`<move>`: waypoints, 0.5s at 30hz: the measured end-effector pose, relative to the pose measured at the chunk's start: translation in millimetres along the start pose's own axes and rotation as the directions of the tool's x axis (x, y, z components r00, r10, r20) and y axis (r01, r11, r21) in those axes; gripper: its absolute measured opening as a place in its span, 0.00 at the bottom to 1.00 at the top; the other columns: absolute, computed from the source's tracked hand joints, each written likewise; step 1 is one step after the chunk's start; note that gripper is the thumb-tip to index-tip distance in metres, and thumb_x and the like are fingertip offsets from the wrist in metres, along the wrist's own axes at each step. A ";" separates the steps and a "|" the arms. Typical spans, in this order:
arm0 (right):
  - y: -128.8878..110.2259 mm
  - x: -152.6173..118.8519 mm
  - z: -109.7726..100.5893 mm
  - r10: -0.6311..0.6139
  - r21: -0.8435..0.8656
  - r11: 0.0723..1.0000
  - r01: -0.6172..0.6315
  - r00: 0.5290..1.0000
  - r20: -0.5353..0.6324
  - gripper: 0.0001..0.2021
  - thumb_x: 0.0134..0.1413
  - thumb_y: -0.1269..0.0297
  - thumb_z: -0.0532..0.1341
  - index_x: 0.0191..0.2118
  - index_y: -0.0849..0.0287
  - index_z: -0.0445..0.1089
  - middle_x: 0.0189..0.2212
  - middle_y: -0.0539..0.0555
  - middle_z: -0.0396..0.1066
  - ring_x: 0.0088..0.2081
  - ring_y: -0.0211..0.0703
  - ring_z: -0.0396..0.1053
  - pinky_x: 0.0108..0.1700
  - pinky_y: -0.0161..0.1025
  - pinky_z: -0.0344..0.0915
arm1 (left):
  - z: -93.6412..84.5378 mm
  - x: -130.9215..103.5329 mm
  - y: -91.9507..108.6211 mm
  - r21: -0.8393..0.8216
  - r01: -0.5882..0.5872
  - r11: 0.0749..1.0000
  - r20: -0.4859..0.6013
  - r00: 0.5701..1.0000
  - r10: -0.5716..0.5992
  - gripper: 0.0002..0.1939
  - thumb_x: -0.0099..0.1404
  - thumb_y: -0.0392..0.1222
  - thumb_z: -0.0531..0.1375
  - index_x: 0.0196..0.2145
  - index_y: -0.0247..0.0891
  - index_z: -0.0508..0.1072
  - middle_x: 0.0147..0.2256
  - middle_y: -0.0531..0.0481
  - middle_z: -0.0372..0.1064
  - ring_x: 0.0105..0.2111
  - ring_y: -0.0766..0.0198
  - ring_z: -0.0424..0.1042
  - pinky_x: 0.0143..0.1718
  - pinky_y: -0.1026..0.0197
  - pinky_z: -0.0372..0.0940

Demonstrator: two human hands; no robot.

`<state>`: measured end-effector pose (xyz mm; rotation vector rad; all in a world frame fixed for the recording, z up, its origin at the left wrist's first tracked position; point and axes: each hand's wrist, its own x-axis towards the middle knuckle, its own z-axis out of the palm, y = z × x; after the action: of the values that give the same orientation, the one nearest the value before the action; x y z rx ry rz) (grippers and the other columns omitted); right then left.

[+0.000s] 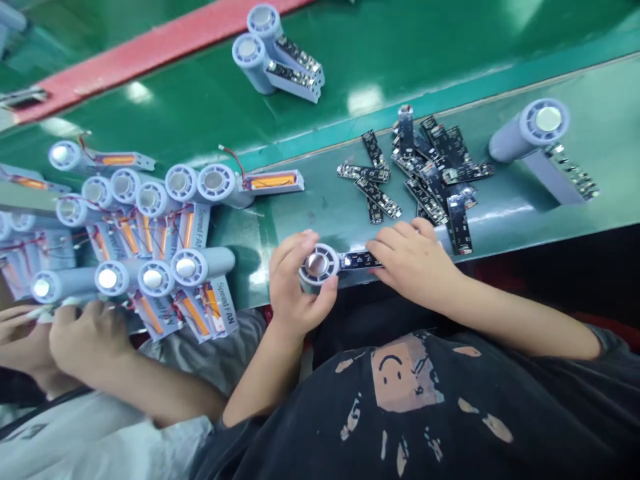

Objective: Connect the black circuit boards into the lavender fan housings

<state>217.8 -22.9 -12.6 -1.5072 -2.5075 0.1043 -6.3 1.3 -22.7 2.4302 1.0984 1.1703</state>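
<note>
My left hand (pixel 290 283) is closed round the head of a lilac-grey handheld fan (pixel 325 272), its round metallic hub facing up between thumb and fingers. A narrow black circuit board (pixel 354 260) lies along the fan's handle. My right hand (pixel 413 263) grips the board's far end, the fingertips pressing on it and hiding that end. Just beyond my right hand is a loose pile of similar circuit boards (pixel 430 167). To the right stands another fan (pixel 543 123) with a board on its handle.
Two fans with boards (pixel 250 57) stand at the back. Several fans with orange batteries and red wires (pixel 183 183) crowd the left side. A co-worker's hands (pixel 90 333) are at work at lower left. A red strip (pixel 150 53) crosses the green table (pixel 425 47).
</note>
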 end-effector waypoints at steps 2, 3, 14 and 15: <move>1.5 1.0 2.7 -0.030 0.002 1.000 0.030 0.999 -0.045 0.10 0.59 0.57 0.65 0.39 0.58 0.73 0.36 0.52 0.73 0.39 0.47 0.62 0.45 0.44 0.48 | 1.1 -5.1 -6.6 -0.082 -0.030 0.996 -0.147 0.989 0.017 0.31 0.65 0.43 0.59 0.64 0.49 0.59 0.51 0.45 0.66 0.53 0.53 0.69 0.58 0.44 0.66; 4.2 -0.6 1.6 -0.029 0.007 1.000 0.029 0.996 -0.079 0.10 0.60 0.56 0.64 0.38 0.58 0.73 0.35 0.52 0.72 0.38 0.46 0.62 0.45 0.44 0.48 | 1.3 -7.0 -9.7 -0.113 -0.038 0.993 -0.204 0.979 0.014 0.31 0.65 0.43 0.59 0.64 0.50 0.59 0.51 0.46 0.65 0.53 0.53 0.69 0.59 0.43 0.65; 139.6 -100.7 -8.1 0.440 0.064 0.857 -0.511 0.665 -0.604 0.22 0.59 0.45 0.63 0.40 0.62 0.76 0.35 0.62 0.75 0.41 0.50 0.70 0.47 0.47 0.61 | -0.3 -20.4 -28.3 -0.089 -0.057 0.994 -0.307 0.951 0.027 0.24 0.64 0.35 0.60 0.57 0.47 0.67 0.42 0.50 0.68 0.41 0.60 0.74 0.51 0.45 0.72; 153.2 -108.1 -5.2 0.452 0.074 0.850 -0.521 0.649 -0.613 0.22 0.58 0.45 0.63 0.40 0.63 0.76 0.36 0.64 0.76 0.43 0.51 0.71 0.48 0.47 0.62 | 0.8 -19.0 -28.7 -0.073 -0.072 0.995 -0.300 0.953 0.047 0.24 0.63 0.34 0.60 0.56 0.47 0.67 0.42 0.50 0.69 0.41 0.60 0.75 0.51 0.46 0.72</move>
<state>400.4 -45.7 -49.3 -1.8529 -1.5716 -0.3921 -28.5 7.7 -48.2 2.2895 1.0341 1.6103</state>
